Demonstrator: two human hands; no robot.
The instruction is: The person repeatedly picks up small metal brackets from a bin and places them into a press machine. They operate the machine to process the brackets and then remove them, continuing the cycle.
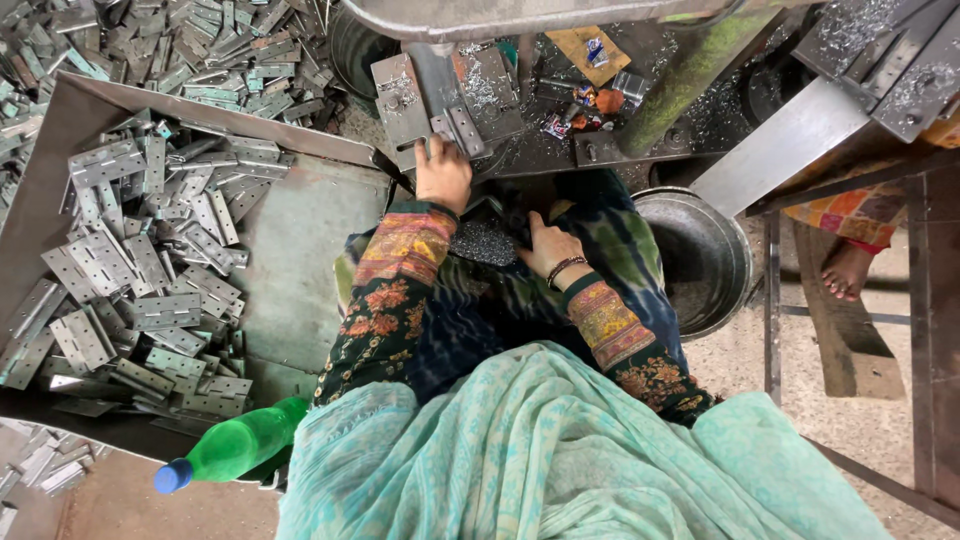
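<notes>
My left hand [441, 174] reaches up to the machine's work plate [398, 100] and presses its fingers on a small metal hinge [458, 132] lying there. Whether it grips the hinge or only steadies it is unclear. My right hand [548, 246], with a beaded bracelet at the wrist, rests low near my lap beside a patch of shiny metal shavings [484, 243], fingers curled down; nothing shows clearly in it. Both arms wear dark floral sleeves, and a pale green cloth covers my lap.
A large metal tray [300, 260] at left holds several loose hinges [140, 280]; more hinges are heaped behind it [180, 50]. A green plastic bottle [235, 447] lies at the tray's front. A steel basin [705, 262] sits at right, beside a metal frame and another person's bare foot [845, 270].
</notes>
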